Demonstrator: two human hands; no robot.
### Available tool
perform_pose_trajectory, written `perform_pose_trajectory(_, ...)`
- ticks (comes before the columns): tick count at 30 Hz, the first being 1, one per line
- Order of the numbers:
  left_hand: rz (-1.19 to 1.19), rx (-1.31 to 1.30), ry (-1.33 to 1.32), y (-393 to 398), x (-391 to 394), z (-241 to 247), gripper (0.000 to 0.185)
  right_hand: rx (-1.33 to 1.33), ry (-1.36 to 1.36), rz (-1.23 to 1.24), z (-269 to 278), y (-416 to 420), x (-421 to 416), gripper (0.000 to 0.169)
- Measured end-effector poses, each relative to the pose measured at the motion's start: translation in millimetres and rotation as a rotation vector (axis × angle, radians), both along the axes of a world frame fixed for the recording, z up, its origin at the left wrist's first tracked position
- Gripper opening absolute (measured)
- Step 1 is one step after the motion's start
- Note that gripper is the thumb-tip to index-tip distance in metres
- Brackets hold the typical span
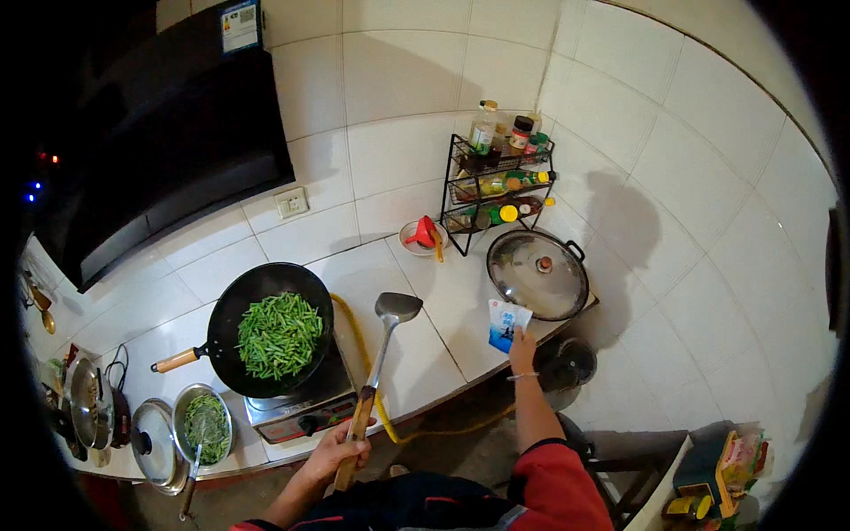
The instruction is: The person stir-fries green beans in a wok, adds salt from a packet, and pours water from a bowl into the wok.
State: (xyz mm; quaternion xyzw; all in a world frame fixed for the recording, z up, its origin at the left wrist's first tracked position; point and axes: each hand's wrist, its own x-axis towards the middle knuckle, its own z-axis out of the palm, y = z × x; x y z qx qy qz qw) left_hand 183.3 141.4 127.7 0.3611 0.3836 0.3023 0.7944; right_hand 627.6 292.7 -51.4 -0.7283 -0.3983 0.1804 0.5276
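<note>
My left hand [340, 449] grips the wooden handle of a wok spatula [384, 352], whose metal blade points up over the tiled counter. In my right hand [522, 352] is a blue and white packet [507, 326] bearing writing, held by its lower edge beside the lidded pan. A black wok [222, 332] with a wooden handle sits on a gas stove [302, 421]. Cut green beans [280, 335] lie heaped in it. To the left, a metal bowl [229, 425] holds more green pieces and a skimmer [194, 471].
A glass-lidded pan [524, 282] stands at the counter's right end. Behind it is a black wire rack [451, 192] of bottles. A small bowl [406, 242] holds a red funnel [422, 232]. A yellow hose [362, 332] runs behind the stove and over the counter edge. Pot lids [154, 445] lie left.
</note>
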Motion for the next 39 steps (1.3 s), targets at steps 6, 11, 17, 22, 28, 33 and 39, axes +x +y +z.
perform_pose_trajectory(6, 0.004, 0.008, 0.103, -4.3, 2.9, 9.5, 0.057, -0.127, 0.059, 0.082, -22.1, 26.5, 48.4, 0.033)
perform_pose_trajectory(11, -0.03, 0.003, 0.056, 1.6, 5.6, 9.5, 0.057, -0.117, 0.009, 0.053, -82.5, 30.5, 103.1, 0.044)
perform_pose_trajectory(17, 0.074, 0.114, 0.03, -13.1, -0.9, 4.9, 0.048, -0.19, 0.514, 0.192, 28.7, -13.5, 1.6, 0.039)
perform_pose_trajectory(22, 0.278, 0.273, -0.025, -10.2, -13.9, 16.9, 0.044, -0.021, 0.352, 0.821, 155.4, -58.0, -149.4, 0.027)
perform_pose_trajectory(28, 0.67, 0.365, 0.055, 6.8, -31.2, 0.6, 0.03, -0.069, -0.34, 1.205, 265.7, -122.4, -295.6, 0.053)
perform_pose_trajectory(33, 0.671, 0.353, -0.113, 28.5, -42.4, -4.0, 0.027, -0.11, -0.676, 1.145, 258.3, -128.0, -352.6, 0.074)
perform_pose_trajectory(39, 0.644, 0.583, 0.169, 32.1, -47.8, -39.8, 0.036, -0.124, -0.805, 0.965, 220.3, -104.7, -376.4, 0.069)
